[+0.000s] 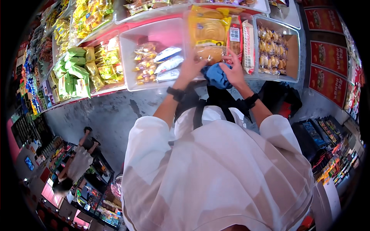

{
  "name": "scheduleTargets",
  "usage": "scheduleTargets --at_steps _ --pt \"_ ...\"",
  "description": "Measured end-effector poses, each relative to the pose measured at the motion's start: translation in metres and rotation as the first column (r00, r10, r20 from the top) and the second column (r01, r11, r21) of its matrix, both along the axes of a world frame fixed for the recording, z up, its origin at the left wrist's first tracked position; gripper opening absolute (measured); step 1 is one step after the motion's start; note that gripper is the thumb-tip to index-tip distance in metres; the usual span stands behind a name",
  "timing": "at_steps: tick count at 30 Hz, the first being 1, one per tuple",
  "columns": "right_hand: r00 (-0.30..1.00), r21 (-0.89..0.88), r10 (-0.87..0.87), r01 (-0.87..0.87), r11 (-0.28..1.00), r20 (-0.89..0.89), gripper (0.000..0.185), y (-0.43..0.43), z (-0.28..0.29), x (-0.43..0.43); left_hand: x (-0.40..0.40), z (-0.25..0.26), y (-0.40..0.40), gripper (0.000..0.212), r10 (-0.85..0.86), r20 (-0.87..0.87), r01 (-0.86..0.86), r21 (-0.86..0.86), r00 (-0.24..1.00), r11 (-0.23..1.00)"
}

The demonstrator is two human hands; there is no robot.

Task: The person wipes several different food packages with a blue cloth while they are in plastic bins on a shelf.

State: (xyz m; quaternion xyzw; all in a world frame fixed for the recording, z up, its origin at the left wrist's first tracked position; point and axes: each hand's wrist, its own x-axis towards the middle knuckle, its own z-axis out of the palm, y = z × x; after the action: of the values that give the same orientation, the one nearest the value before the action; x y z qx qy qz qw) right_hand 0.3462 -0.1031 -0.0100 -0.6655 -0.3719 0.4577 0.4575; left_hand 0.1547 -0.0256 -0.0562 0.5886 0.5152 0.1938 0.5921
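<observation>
My left hand reaches over the divider at the left of a clear plastic bin, its fingers at the edge of a plastic-wrapped bread. Beside it my right hand rests at the bin's front, its thumb on a crumpled blue cloth and its fingers raised near a red packet. The cloth lies over the front rim, below the bread. Behind the bread stand larger yellow-edged bread packs. A white and red packet stands upright along the bin's right side. Whether my left fingers grip the bread is unclear.
To the left, a bin holds several snack packs; farther left lie green packets. A bin of small wrapped pastries is at the right. Another person stands in the aisle at lower left. A black bag lies below the right bin.
</observation>
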Motion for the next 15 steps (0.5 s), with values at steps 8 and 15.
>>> scheduleTargets --at_steps 8,15 --pt "0.982 0.123 0.113 -0.095 0.988 -0.149 0.054 -0.012 0.038 0.019 0.029 0.084 -0.036 0.053 0.238 0.072 -0.243 0.075 0.969 0.967" --pt "0.989 0.098 -0.036 0.05 0.994 -0.143 0.049 -0.017 0.071 0.096 0.114 0.112 -0.021 0.051 0.175 0.02 -0.175 0.196 0.984 0.965"
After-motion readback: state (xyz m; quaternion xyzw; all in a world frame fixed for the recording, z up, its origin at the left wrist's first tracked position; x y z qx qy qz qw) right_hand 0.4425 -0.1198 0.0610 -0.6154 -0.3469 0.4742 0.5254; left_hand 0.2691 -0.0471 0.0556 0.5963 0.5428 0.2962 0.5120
